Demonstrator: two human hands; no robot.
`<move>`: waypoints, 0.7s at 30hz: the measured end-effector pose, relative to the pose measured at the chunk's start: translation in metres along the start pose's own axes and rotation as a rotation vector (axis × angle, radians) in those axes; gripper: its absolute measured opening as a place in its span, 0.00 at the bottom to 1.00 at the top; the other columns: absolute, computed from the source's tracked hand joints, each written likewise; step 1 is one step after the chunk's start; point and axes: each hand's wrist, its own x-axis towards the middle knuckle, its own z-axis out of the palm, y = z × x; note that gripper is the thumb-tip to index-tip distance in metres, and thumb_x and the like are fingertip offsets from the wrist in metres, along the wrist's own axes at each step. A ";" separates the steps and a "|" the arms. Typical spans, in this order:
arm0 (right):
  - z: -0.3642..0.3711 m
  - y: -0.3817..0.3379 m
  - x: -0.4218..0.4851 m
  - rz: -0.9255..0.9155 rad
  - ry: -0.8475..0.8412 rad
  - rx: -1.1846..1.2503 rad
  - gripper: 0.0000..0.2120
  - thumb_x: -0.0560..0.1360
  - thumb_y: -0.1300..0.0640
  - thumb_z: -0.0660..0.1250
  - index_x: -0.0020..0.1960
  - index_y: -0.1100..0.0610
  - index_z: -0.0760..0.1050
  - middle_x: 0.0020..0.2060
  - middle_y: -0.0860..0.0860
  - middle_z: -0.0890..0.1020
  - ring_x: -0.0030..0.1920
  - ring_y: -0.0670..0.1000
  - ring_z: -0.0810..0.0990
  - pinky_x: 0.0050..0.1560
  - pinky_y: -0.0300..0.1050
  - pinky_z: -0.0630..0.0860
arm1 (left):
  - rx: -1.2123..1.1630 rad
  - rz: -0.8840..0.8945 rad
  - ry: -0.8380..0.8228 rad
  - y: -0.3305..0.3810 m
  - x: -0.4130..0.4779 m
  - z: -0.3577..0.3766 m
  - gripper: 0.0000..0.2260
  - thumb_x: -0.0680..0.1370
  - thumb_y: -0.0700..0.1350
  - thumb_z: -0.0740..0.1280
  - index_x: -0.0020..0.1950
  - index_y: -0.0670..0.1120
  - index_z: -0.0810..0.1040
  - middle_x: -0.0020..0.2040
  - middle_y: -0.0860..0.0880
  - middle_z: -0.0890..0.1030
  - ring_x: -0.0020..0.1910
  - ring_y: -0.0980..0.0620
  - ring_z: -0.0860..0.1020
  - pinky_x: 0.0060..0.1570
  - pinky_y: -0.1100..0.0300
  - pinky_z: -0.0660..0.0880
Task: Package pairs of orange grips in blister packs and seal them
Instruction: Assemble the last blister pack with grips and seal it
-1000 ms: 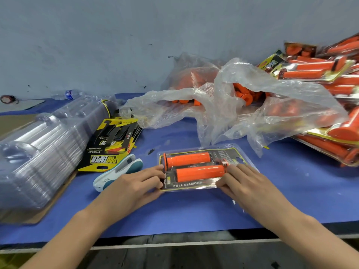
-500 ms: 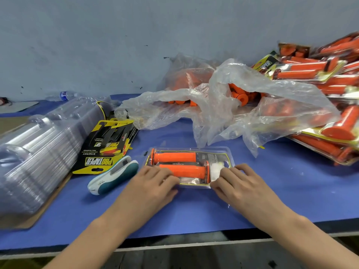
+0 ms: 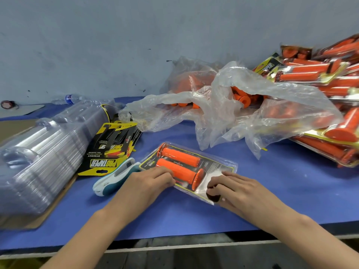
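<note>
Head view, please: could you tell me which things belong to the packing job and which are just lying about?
For the job: blister pack holding two orange grips; stack of clear shells; yellow-black cards; bag of loose grips; finished packs; teal hand tool, probably for sealing.
Lying about: water bottle; small dark object by the wall.

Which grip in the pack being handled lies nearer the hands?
The front grip, its flange toward the right hand, beside the fingertips of the left hand. The other grip lies behind it, farther from both hands.
</note>
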 end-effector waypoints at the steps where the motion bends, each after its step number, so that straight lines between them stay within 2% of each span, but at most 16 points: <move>1: -0.001 0.000 0.000 0.012 -0.019 0.025 0.03 0.78 0.57 0.66 0.49 0.54 0.79 0.48 0.47 0.80 0.44 0.48 0.79 0.53 0.41 0.76 | -0.017 -0.018 0.009 -0.003 -0.001 -0.002 0.08 0.80 0.47 0.63 0.46 0.48 0.80 0.51 0.56 0.81 0.45 0.59 0.79 0.41 0.61 0.76; 3: -0.004 0.000 0.000 0.032 -0.029 0.032 0.02 0.78 0.58 0.67 0.47 0.54 0.79 0.45 0.47 0.80 0.43 0.49 0.79 0.44 0.41 0.77 | -0.041 -0.047 0.024 -0.007 -0.002 -0.003 0.10 0.80 0.48 0.61 0.45 0.48 0.81 0.52 0.56 0.82 0.46 0.60 0.78 0.43 0.64 0.75; 6: -0.006 -0.003 0.001 0.052 -0.030 0.013 0.01 0.76 0.59 0.69 0.45 0.55 0.79 0.42 0.47 0.79 0.41 0.50 0.78 0.38 0.42 0.76 | -0.043 -0.065 0.046 -0.004 0.001 -0.002 0.10 0.79 0.48 0.62 0.46 0.46 0.81 0.51 0.56 0.82 0.48 0.58 0.80 0.47 0.61 0.77; 9: -0.007 -0.007 0.002 0.060 -0.038 -0.006 0.03 0.75 0.60 0.67 0.44 0.55 0.79 0.41 0.47 0.80 0.39 0.49 0.79 0.33 0.42 0.75 | 0.022 -0.029 0.057 0.005 0.002 0.002 0.11 0.78 0.51 0.64 0.53 0.46 0.81 0.55 0.52 0.82 0.54 0.53 0.80 0.60 0.58 0.72; 11: -0.007 -0.007 0.002 0.058 -0.032 -0.024 0.07 0.76 0.59 0.62 0.44 0.54 0.79 0.42 0.46 0.81 0.39 0.48 0.80 0.33 0.41 0.75 | 0.076 0.049 0.060 0.015 0.003 0.006 0.13 0.77 0.52 0.67 0.58 0.47 0.81 0.59 0.50 0.80 0.59 0.50 0.78 0.65 0.55 0.70; 13: -0.007 -0.009 0.004 0.038 -0.022 -0.045 0.10 0.77 0.58 0.60 0.44 0.54 0.79 0.46 0.45 0.82 0.41 0.48 0.81 0.36 0.41 0.77 | 0.119 0.168 0.084 0.028 0.006 0.013 0.11 0.77 0.50 0.69 0.59 0.49 0.81 0.62 0.49 0.80 0.63 0.48 0.77 0.66 0.51 0.71; 16: -0.002 -0.013 0.007 -0.015 0.003 -0.089 0.07 0.77 0.59 0.61 0.43 0.54 0.77 0.48 0.47 0.82 0.44 0.49 0.81 0.51 0.44 0.78 | 0.185 0.284 0.087 0.045 0.012 0.021 0.05 0.80 0.45 0.68 0.54 0.49 0.82 0.62 0.51 0.80 0.67 0.49 0.75 0.68 0.50 0.69; 19: 0.002 -0.013 0.009 -0.014 -0.008 -0.075 0.03 0.72 0.59 0.64 0.44 0.53 0.75 0.49 0.47 0.81 0.49 0.48 0.80 0.64 0.47 0.71 | 0.131 0.242 0.080 0.051 0.013 0.024 0.05 0.80 0.42 0.65 0.49 0.47 0.80 0.59 0.51 0.82 0.69 0.49 0.73 0.67 0.51 0.71; 21: 0.004 -0.009 0.009 0.057 -0.066 -0.064 0.11 0.70 0.57 0.68 0.52 0.52 0.76 0.55 0.46 0.81 0.55 0.47 0.80 0.68 0.51 0.70 | 0.080 0.211 0.074 0.052 0.011 0.023 0.02 0.79 0.40 0.68 0.48 0.46 0.80 0.59 0.51 0.83 0.72 0.50 0.71 0.67 0.51 0.71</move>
